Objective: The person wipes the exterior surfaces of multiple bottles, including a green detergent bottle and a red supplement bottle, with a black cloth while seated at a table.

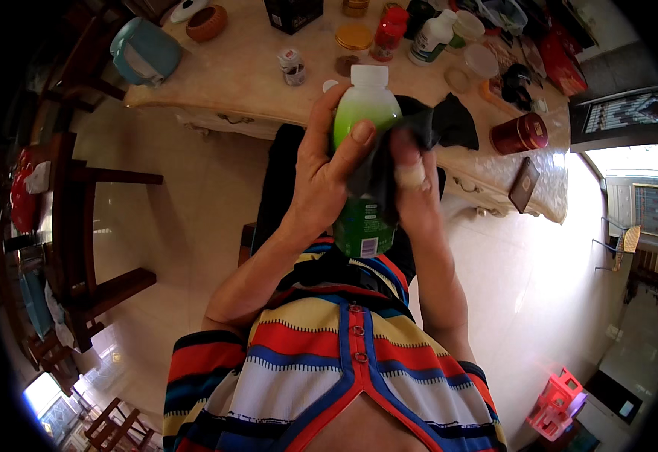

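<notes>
A green plastic bottle (365,113) with a white cap (369,75) is held up in front of the table's near edge, its cap end towards the table. My left hand (320,164) grips the bottle around its left side, thumb across the front. On the other side, my right hand (413,181) presses a dark cloth (377,164) against the bottle. That hand is slightly blurred, and a pale wrap circles its thumb. The cloth hides the bottle's middle right part. Printed writing and a barcode show on the lower label.
On the stone-topped table (233,76) stand a teal kettle (145,51), a small jar (292,66), a red bottle (390,34) and a white bottle (433,37). A dark red canister (519,134) lies at right, near a phone (524,185) at the edge. Wooden furniture (80,226) stands left.
</notes>
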Tool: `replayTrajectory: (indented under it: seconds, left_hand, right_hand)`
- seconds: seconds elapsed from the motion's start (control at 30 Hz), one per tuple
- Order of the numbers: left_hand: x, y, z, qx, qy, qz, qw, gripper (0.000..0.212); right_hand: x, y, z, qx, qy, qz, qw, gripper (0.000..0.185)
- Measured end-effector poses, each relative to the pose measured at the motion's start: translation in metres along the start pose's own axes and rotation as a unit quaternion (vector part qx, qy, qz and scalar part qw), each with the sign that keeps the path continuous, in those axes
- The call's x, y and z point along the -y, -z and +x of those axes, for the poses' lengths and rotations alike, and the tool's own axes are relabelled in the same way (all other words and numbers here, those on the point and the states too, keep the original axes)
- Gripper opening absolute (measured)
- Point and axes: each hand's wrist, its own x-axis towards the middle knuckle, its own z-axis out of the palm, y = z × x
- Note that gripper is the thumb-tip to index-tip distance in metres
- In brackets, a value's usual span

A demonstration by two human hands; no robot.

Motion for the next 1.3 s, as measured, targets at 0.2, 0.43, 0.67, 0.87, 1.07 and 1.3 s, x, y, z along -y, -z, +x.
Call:
replayTrajectory:
  seconds: [0.2, 0.43, 0.67, 0.87, 1.07, 1.3]
  left_hand:
    - [0.001, 0.006, 0.003, 0.007, 0.021, -0.004, 1.000, 0.043]
    - [0.001, 0.017, 0.013, -0.042, 0.055, -0.060, 0.996, 0.042]
    - [-0.002, 0.012, 0.011, -0.040, 0.050, -0.112, 0.992, 0.042]
    - [-0.007, 0.012, 0.012, -0.029, 0.063, -0.080, 0.994, 0.042]
    - [-0.005, 0.007, 0.009, -0.030, 0.032, -0.030, 0.999, 0.043]
    - [-0.009, 0.009, 0.005, 0.003, 0.016, -0.017, 1.000, 0.045]
  right_hand:
    - [-0.008, -0.001, -0.008, -0.046, -0.101, 0.072, 0.991, 0.028]
    - [-0.018, -0.015, -0.028, 0.041, 0.041, -0.081, 0.995, 0.058]
    - [-0.028, -0.003, -0.016, -0.029, 0.036, -0.125, 0.991, 0.043]
    - [-0.033, 0.005, -0.043, 0.109, 0.010, -0.239, 0.965, 0.048]
    - [-0.018, -0.001, -0.037, 0.056, 0.010, -0.144, 0.988, 0.046]
    - [-0.017, -0.003, -0.024, -0.039, -0.268, 0.260, 0.927, 0.067]
